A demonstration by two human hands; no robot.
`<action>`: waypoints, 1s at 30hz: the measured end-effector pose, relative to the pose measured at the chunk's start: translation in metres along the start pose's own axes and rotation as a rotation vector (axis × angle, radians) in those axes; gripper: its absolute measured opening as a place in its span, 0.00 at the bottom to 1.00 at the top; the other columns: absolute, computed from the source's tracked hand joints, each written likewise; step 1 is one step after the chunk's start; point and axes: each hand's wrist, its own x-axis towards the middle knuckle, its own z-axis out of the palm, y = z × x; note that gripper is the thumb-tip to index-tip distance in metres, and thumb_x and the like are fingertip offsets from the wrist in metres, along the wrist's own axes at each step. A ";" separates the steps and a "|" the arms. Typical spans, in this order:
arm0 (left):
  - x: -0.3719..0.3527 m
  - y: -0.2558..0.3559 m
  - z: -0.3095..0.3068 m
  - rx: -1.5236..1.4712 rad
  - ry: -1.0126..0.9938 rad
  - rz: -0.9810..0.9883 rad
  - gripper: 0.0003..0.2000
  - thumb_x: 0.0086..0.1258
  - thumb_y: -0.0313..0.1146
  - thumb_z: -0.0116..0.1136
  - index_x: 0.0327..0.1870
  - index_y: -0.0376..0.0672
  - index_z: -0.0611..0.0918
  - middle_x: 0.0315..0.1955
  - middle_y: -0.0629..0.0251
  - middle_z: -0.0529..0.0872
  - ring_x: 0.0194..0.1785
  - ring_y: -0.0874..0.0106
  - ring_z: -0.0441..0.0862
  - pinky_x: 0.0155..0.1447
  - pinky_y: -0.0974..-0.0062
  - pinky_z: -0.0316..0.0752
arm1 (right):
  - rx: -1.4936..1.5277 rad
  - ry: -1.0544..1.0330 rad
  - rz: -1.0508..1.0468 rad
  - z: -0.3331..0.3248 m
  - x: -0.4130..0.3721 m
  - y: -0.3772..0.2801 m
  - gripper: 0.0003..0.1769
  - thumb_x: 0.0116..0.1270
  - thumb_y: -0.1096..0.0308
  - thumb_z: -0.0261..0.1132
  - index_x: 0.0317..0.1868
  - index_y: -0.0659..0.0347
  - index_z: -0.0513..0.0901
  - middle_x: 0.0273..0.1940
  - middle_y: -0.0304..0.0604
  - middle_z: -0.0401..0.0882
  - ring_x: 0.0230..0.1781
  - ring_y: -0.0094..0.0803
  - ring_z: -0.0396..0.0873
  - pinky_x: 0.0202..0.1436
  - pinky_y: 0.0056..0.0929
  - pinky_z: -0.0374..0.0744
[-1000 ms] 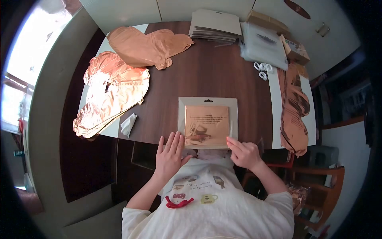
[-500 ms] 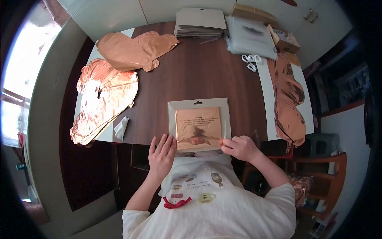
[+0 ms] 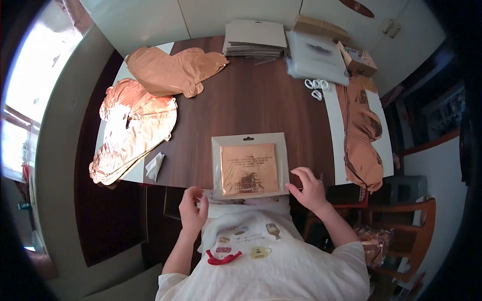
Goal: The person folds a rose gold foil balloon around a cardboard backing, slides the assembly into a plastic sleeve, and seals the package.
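Foil packet (image 3: pixel 249 166) lies flat at the table's (image 3: pixel 251 105) near edge. The right hand (image 3: pixel 310 188) has loosely spread fingers whose tips touch the packet's near right corner. The left hand (image 3: pixel 193 210) is curled below the near left corner (whether it grips anything I cannot tell). The packet's hang-hole end points away from the person, with the slightly longer axis running the same way. There is one packet, three foil balloons (image 3: pixel 133 128), one card stack (image 3: pixel 254 37) and three white rings (image 3: pixel 315 86). Half a second ago the left palm lay flat on the packet's edge.
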 end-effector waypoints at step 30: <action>0.088 0.030 0.010 -0.635 -0.158 0.542 0.35 0.59 0.21 0.64 0.68 0.41 0.60 0.54 0.54 0.79 0.64 0.64 0.74 0.67 0.66 0.67 | 0.796 0.088 -0.041 0.005 0.075 -0.001 0.20 0.57 0.70 0.74 0.51 0.59 0.81 0.41 0.41 0.86 0.35 0.21 0.83 0.35 0.20 0.79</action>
